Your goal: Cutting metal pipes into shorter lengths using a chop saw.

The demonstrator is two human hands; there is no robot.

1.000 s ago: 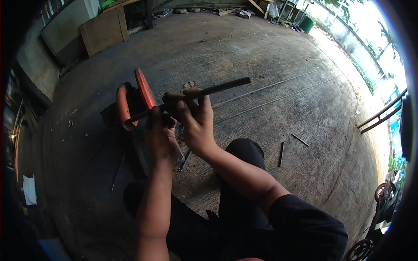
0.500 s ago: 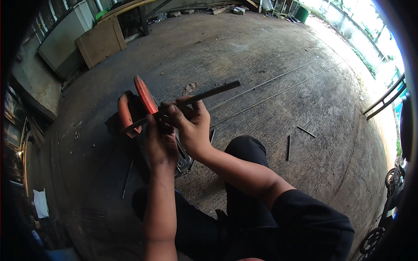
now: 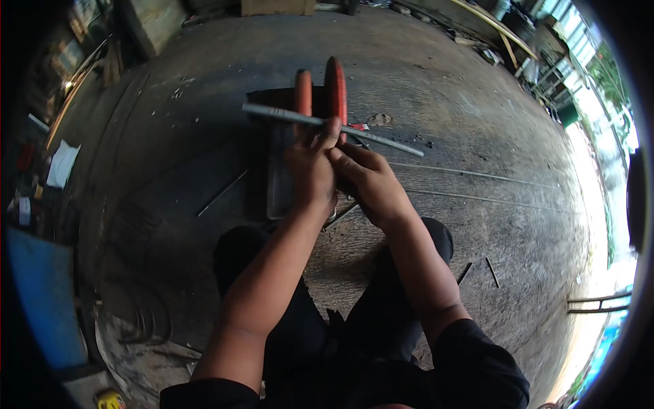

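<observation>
My left hand (image 3: 312,167) is closed round a straight grey metal bar (image 3: 272,112), its thumb against it. The bar lies crosswise, its right end lower than its left. Close against it, my right hand (image 3: 373,180) has its fingers curled together just below the bar; whatever they pinch is hidden. Behind the hands sits a low floor machine resembling a cut-off saw, with an upright red guard (image 3: 334,85) seen edge-on. A red handle-like part (image 3: 304,92) stands left of the guard. The bar passes in front of both red parts, and the hands cover part of the machine's grey base (image 3: 279,180).
Two long thin rods (image 3: 477,175) lie on the concrete floor to the right. Short bar pieces (image 3: 492,273) rest beyond my right knee, and another thin rod (image 3: 223,193) lies left of the machine. A blue panel (image 3: 44,293) stands at the left edge.
The whole view has turned, so the machine now stands straight ahead. The bar has swung from rising rightward to sloping down rightward. My right hand has come off the bar to below it.
</observation>
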